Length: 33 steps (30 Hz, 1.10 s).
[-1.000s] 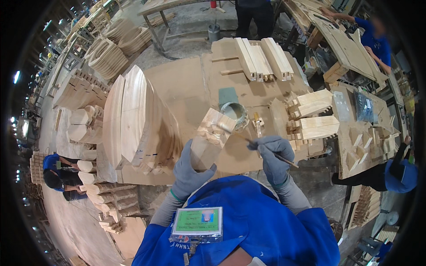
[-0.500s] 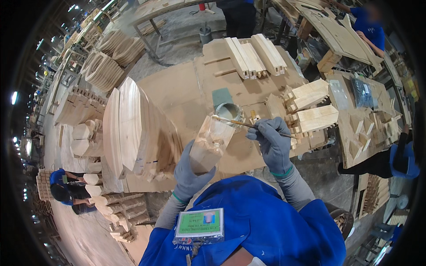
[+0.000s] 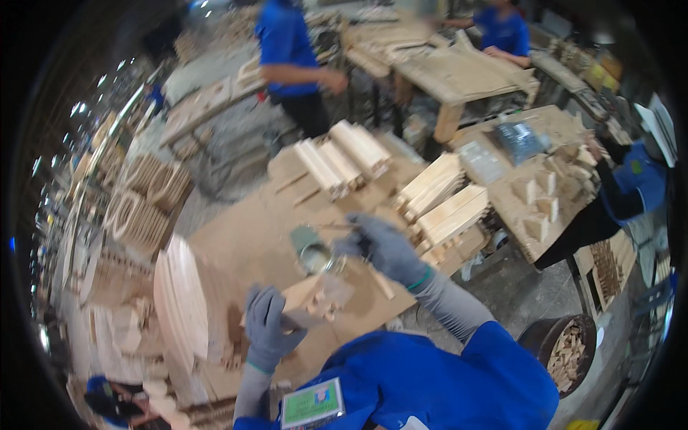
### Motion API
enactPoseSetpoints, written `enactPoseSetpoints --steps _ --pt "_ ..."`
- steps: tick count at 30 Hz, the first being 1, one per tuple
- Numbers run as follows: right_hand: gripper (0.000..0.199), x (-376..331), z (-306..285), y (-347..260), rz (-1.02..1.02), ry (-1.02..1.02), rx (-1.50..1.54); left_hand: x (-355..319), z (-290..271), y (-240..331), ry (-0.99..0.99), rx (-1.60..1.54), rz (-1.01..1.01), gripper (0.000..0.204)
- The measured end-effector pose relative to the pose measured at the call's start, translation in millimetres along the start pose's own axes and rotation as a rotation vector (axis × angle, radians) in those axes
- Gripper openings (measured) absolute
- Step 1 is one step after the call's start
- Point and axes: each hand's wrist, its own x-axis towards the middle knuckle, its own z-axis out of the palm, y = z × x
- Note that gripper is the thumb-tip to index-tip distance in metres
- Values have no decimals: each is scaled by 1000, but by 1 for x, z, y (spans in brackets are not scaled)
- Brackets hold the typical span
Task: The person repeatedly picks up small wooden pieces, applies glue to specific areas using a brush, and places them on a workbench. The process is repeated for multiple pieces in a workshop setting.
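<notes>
Left of the small tin (image 3: 313, 252), the gloved left hand (image 3: 269, 330) grips a pale wooden piece (image 3: 315, 295). Right of that tin, the right hand (image 3: 383, 247) seems closed on a thin brush, blurred. Coating looks underway; stacked wooden parts (image 3: 444, 204) beyond appear untreated.

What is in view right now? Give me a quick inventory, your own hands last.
wooden block: one, pale wood, held over the bench in front of the person
tin can: one, metal, on the bench just beyond the block
brush: one, thin handle, blurred, over the can
workbench: one, brown top
slat bundles: several, pale wood, far side of the bench
curved panels: a stack, pale wood, left on the bench
co-workers: at least three, blue shirts, at other tables
left hand: grey glove, grips the block
right hand: grey glove, holds the brush
</notes>
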Motion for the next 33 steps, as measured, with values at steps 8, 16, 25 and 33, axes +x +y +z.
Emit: enactPoseSetpoints --steps 8,16,25,33 --pt "56 9 49 -29 130 -453 -394 69 -20 -7 6 427 218 27" --pt "68 3 69 -29 33 -315 -264 89 -13 -51 424 -742 -541 57" --pt "85 0 79 25 171 -438 -526 96 -5 -37 311 -1487 -912 68" --pt "41 8 6 19 -30 -89 -455 35 -32 -13 270 -790 -1010 63"
